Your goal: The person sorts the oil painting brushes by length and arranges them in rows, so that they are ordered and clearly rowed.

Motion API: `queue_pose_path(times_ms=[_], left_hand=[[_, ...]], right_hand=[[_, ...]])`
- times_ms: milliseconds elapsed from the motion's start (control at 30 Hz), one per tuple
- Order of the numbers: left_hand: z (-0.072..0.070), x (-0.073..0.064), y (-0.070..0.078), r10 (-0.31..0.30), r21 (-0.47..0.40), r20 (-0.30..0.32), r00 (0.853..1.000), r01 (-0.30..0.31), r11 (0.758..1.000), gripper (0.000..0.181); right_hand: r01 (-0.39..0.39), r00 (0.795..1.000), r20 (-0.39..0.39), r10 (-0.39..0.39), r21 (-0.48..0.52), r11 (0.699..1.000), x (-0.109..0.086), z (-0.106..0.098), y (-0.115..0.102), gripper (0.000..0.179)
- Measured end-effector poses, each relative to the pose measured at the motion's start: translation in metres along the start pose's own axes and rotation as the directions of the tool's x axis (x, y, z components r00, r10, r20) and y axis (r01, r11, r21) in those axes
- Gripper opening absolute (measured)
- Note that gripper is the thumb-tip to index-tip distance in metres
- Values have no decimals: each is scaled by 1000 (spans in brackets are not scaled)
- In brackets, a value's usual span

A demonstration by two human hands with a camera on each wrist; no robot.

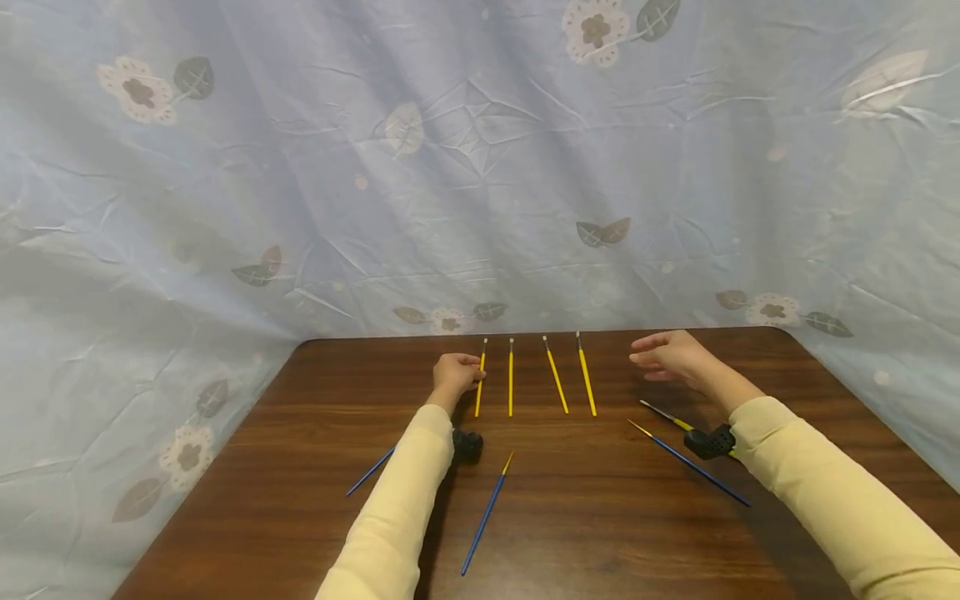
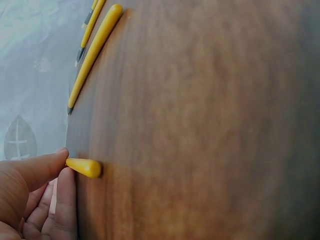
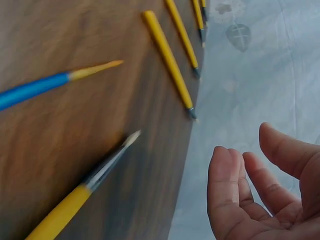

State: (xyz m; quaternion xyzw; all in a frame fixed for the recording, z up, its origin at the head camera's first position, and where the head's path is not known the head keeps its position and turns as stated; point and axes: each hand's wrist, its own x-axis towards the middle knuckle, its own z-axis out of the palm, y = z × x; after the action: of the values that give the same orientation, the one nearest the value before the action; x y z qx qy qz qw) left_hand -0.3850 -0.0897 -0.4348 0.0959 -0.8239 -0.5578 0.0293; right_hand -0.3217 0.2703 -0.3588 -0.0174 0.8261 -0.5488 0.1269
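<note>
My left hand point(image 1: 454, 377) pinches a yellow paintbrush point(image 1: 477, 401) between thumb and fingers, its bristles pointing to the far edge. In the left wrist view the rounded handle end point(image 2: 86, 167) of that brush sticks out past the thumb. To its right lie three more yellow brushes: one straight point(image 1: 511, 379), one slanted point(image 1: 556, 377) and one farthest right point(image 1: 587, 379). My right hand point(image 1: 675, 358) hovers over the far right of the table with nothing in it, fingers loosely bent. Below it lies another yellow brush point(image 3: 62, 212), partly hidden by the wrist camera in the head view.
A blue brush point(image 1: 693, 467) lies beside that right yellow brush. Another blue brush point(image 1: 486, 521) lies at the front middle, and a third point(image 1: 370, 472) is partly under the left forearm. A patterned curtain point(image 1: 480, 208) hangs behind the brown wooden table point(image 1: 300, 417).
</note>
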Motion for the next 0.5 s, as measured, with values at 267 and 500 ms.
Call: queue_pose_path(times_ms=[267, 500], left_hand=[[-1, 0, 0, 8, -2, 7, 1000, -8, 1000, 23], [-1, -1, 0, -1, -3, -4, 1000, 1, 1000, 23]], right_hand=[[52, 999, 19, -51, -62, 997, -23, -13, 20, 59], [90, 995, 54, -87, -62, 994, -39, -26, 42, 63]])
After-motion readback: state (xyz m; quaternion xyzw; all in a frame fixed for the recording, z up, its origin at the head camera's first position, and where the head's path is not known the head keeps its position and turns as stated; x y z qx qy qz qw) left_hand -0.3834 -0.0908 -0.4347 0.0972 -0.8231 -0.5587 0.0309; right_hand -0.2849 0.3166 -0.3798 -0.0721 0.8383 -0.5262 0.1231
